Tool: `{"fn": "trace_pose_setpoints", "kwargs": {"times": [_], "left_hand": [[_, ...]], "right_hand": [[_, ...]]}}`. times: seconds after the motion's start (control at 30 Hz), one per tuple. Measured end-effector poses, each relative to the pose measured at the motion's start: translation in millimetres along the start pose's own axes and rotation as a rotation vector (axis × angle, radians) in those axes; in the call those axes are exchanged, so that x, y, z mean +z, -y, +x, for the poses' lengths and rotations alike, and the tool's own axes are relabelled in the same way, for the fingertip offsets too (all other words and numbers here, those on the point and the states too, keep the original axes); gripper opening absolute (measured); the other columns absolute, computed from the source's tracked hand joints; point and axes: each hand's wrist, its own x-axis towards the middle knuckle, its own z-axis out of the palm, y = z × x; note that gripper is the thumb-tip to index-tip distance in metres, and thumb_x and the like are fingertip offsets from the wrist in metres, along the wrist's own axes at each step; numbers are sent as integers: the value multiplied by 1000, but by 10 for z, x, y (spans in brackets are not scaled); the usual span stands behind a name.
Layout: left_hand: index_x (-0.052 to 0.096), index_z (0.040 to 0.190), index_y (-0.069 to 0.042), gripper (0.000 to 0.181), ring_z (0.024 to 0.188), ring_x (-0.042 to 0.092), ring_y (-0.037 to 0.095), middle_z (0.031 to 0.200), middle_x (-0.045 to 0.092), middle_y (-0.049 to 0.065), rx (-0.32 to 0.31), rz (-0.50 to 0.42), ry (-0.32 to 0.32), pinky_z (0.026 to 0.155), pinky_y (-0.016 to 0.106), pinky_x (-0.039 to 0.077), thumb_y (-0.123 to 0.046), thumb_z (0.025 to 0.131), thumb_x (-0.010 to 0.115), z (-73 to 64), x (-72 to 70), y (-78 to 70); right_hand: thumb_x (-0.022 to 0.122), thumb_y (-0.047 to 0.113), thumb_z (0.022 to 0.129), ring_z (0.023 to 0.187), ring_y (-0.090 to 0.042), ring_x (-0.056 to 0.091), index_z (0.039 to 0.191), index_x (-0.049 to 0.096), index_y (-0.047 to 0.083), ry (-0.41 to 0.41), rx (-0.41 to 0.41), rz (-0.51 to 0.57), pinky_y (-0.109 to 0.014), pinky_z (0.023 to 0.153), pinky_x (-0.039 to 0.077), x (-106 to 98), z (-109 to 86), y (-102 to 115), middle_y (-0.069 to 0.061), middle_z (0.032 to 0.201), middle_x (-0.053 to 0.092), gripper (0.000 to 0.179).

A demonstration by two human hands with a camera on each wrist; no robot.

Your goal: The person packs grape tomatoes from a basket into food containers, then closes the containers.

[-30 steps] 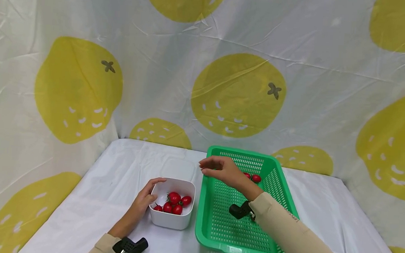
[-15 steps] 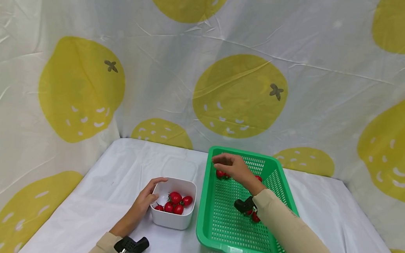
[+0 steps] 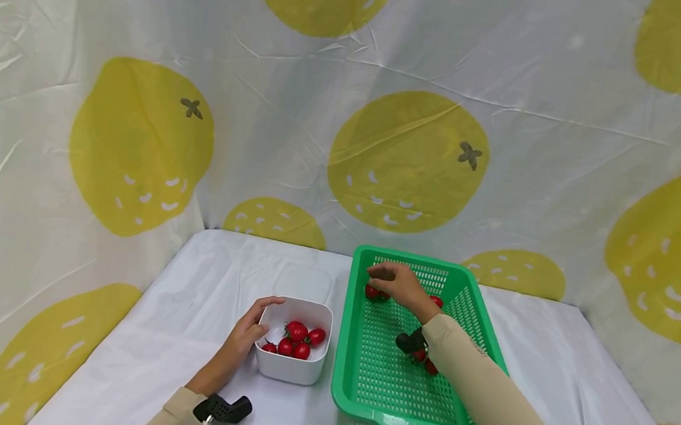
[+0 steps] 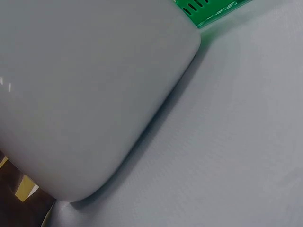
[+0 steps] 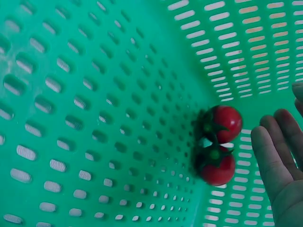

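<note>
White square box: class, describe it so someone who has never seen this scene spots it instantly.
Find the big green perforated plastic basket on the white cloth. Just left of it stands the white square box, the left hand holding its rim. Unlike the basket, it is smaller and solid-walled.

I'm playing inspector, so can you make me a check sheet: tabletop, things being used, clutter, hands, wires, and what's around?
Tabletop: white cloth, wrinkled.
White box: five tomatoes visible inside.
Green basket: two tomatoes in the far left corner; others partly hidden by the right sleeve.
Clutter: clear flat thing behind the box, maybe a lid.
Left hand: holds the box by its rim.
Right hand: beside the two corner tomatoes, not touching.
Wires: nothing seen.
Around: hanging cloth with yellow fruit prints.
</note>
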Motion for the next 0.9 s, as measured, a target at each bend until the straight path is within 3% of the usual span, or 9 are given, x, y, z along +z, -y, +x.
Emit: {"fn": "trace_pose_setpoints", "kwargs": {"times": [0.27, 0.6, 0.9], "left_hand": [[44, 139, -18, 55, 145, 11, 33, 147, 38, 6, 1, -5, -2, 111, 66, -2, 0, 88, 32, 13, 6, 4], [44, 139, -17, 55, 144, 14, 28, 147, 37, 6, -4, -16, -4, 111, 66, 0, 0, 88, 33, 9, 11, -3], [44, 139, -17, 54, 144, 14, 28, 148, 36, 6, -3, -19, 2, 110, 67, 1, -1, 90, 33, 3, 4, -3]], "right_hand": [[65, 13, 91, 106, -30, 62, 120, 65, 3, -3, 6, -7, -39, 78, 54, 31, 21, -53, -16, 119, 64, 31], [66, 9, 90, 105, -33, 63, 117, 65, -1, 18, -29, -48, -44, 84, 53, 67, 19, -63, -19, 116, 65, 30], [68, 11, 88, 101, -27, 65, 112, 69, 2, 49, -38, -122, -41, 85, 53, 90, 50, -141, -12, 108, 69, 25]]}}
